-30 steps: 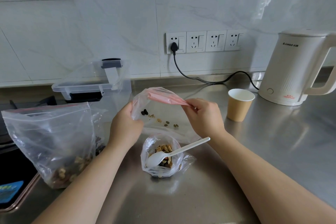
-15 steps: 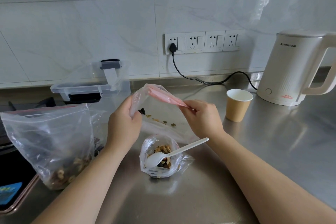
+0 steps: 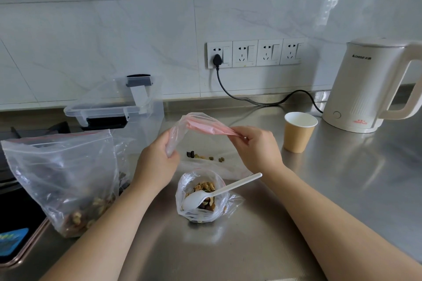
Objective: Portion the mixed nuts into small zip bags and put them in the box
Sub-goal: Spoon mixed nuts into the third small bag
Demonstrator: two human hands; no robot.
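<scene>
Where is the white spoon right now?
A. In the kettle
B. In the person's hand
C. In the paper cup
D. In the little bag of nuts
D: the spoon lies with its bowl inside the little bag of nuts, handle sticking out; neither hand touches it.

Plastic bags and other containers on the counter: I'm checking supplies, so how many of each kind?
Plastic bags: 3 (large bag, held bag, spoon bag)
Clear box: 1
Paper cup: 1
Kettle: 1
Total: 6
</scene>
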